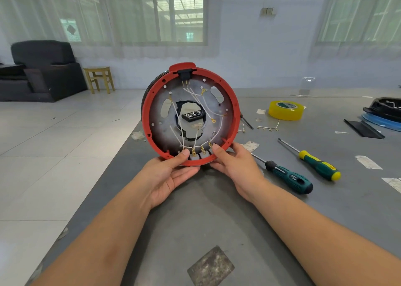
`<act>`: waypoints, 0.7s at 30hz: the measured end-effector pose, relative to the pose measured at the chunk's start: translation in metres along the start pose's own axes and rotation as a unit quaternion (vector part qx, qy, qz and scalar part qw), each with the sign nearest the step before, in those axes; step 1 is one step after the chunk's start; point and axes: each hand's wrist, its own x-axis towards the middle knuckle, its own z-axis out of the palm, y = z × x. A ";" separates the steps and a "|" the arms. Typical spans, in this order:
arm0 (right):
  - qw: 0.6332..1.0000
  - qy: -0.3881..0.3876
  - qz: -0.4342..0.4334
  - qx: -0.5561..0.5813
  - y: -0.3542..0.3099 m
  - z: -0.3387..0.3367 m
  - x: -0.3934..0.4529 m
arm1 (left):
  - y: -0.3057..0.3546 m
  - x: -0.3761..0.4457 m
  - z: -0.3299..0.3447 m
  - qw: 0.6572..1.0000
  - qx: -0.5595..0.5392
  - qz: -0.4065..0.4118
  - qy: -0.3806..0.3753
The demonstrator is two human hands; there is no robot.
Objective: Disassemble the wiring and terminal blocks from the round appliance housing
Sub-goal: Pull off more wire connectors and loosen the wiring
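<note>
Gripping red housing [235, 112], both hands

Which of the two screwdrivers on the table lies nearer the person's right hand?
The dark teal-and-black screwdriver: its shaft tip ends just beside the right hand. The green-and-yellow screwdriver lies farther out to the right.

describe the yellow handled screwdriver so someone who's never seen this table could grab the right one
Start at the round red housing held upright by both hands, then look right across the grey table. Two screwdrivers lie there side by side. The one you want is the yellow-and-green screwdriver, farther right; its neighbour, the dark teal-and-black screwdriver, lies nearer the right hand.
</note>
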 end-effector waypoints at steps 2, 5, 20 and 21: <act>0.999 0.022 0.025 -0.026 -0.002 0.001 0.000 | 0.000 0.002 -0.001 1.000 -0.007 0.009 0.005; 0.990 0.045 0.110 -0.076 -0.010 0.006 -0.002 | -0.001 0.004 -0.001 1.000 -0.016 0.026 0.008; 0.989 0.009 0.135 -0.066 -0.014 0.014 -0.008 | -0.006 0.005 0.004 0.999 0.001 0.034 0.019; 0.989 0.009 0.134 -0.064 -0.013 0.014 -0.008 | -0.006 0.004 0.005 0.999 0.001 0.039 0.016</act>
